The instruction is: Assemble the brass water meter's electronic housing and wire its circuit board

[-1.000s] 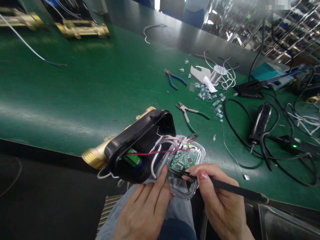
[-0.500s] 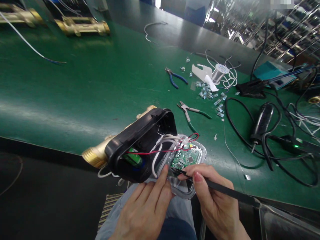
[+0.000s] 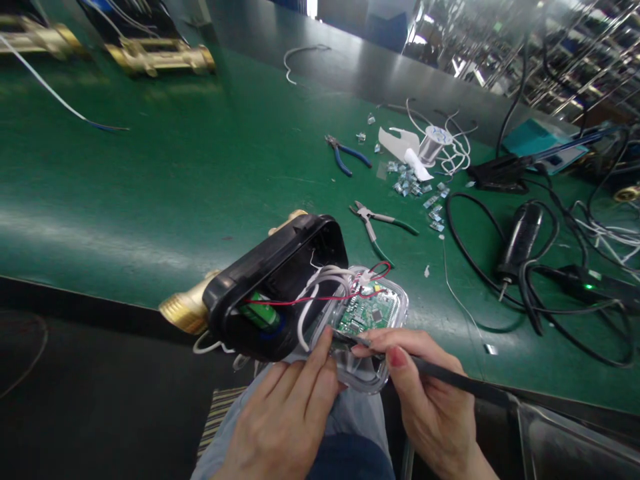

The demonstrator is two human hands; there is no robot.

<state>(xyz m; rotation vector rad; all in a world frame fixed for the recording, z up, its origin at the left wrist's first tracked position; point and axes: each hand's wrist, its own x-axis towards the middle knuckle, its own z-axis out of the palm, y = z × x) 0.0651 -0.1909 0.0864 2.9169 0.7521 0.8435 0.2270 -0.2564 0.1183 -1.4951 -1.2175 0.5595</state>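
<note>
- Circuit board (image 3: 367, 315) is sitting inside a clear plastic case (image 3: 363, 375), held above the lap
- Left hand (image 3: 283, 417) is gripping the case's edge
- Right hand (image 3: 430, 393) is pinching a black-handled tool (image 3: 450, 375), tip at the board
- Black housing (image 3: 235, 293) is cradling a green battery (image 3: 259, 312), wires running to the board

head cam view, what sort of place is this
Probably an electronics assembly workshop: a green-matted workbench, a spool of solder, and a wired circuit board near brass valve bodies.

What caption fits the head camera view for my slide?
Right hand holds black-handled tool at green circuit board in clear case; left hand steadies it.
</note>
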